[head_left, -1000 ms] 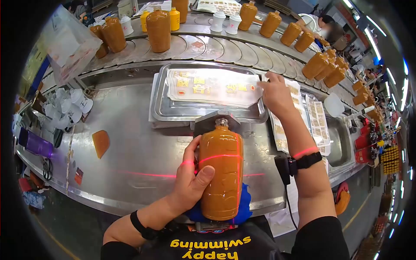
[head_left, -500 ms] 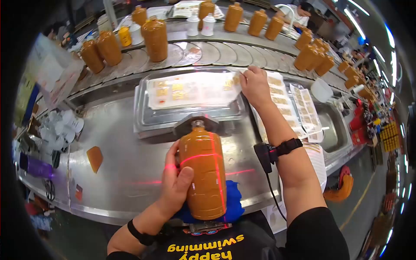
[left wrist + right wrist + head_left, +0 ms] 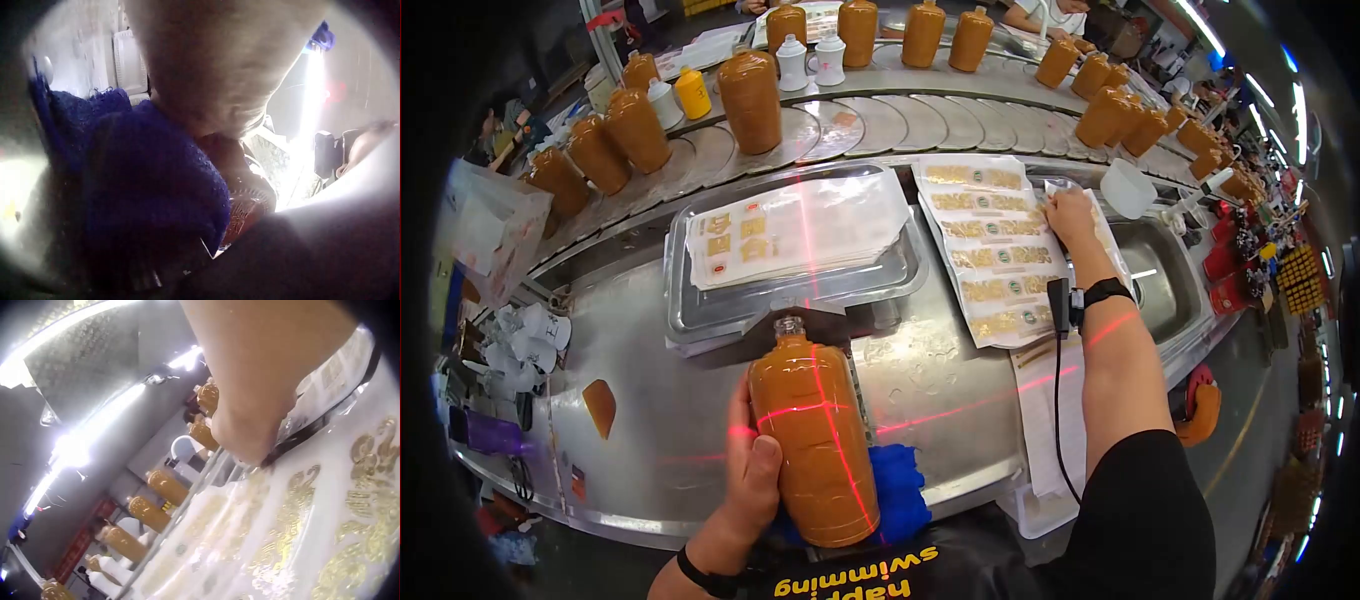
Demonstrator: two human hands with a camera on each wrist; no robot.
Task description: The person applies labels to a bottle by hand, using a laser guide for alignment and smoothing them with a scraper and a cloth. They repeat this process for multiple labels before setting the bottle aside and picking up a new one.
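My left hand (image 3: 752,475) holds a glossy brown bottle (image 3: 815,440) by its left side, thumb on the front, other fingers mostly hidden behind. Tilted, neck away from me, the bottle has red laser lines across it. A metal rest (image 3: 800,325) stands at its neck, a blue cloth (image 3: 898,492) by its base. The left wrist view shows the embossed bottle base (image 3: 245,215) beside the cloth. My right hand (image 3: 1075,220) is bent down at the right edge of a white decal sheet (image 3: 990,255) with gold rows. I cannot tell whether its fingertips pinch anything.
A steel tray (image 3: 683,300) holds a stack of white printed sheets (image 3: 820,225). Behind runs a conveyor (image 3: 880,125) with brown bottles and white and yellow ones. At right are a sink (image 3: 1155,260) and a white tub (image 3: 1128,188); at left, a brown wedge (image 3: 599,408).
My right hand has gone from the right edge of the sheet stack on the tray to the gold decal sheets further right. The view has turned rightward; my left hand keeps its hold on the bottle.
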